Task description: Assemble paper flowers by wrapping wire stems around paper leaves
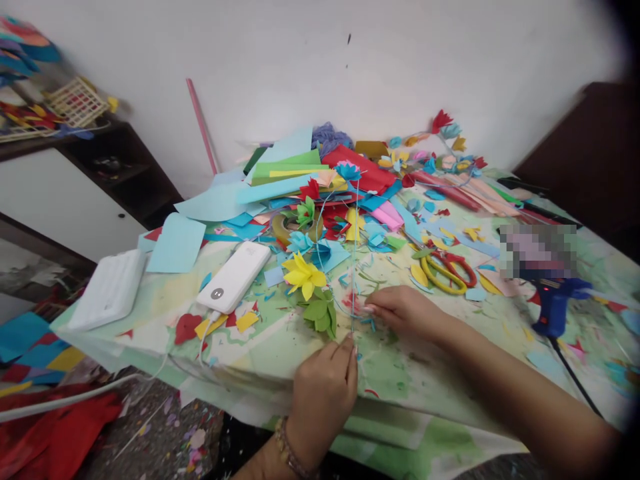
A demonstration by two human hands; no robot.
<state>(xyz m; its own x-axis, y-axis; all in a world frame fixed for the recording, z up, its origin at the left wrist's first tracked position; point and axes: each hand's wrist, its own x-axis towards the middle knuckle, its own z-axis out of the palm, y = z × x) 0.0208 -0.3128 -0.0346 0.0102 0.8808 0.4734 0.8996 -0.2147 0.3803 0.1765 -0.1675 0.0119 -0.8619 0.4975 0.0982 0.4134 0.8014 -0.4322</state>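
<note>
My left hand (325, 373), with a beaded bracelet at the wrist, is closed in a pinch on the lower end of a thin pale-blue stem (355, 267) near the table's front edge. A curved branch beside the stem carries paper flowers, among them a yellow flower (304, 275), a green flower (306, 212) and a red flower (309, 189). Green paper leaves (320, 312) sit low, left of the stem. My right hand (403, 311) is just right of the stem, its thumb and fingers pinched together. What lies between them is too small to tell.
A blue glue gun (553, 307) stands at the right with its cord. Scissors (445, 277), a tape roll (285, 233) and coloured paper sheets (285, 175) lie beyond my hands. A white power bank (235, 277) with a cable is at the left.
</note>
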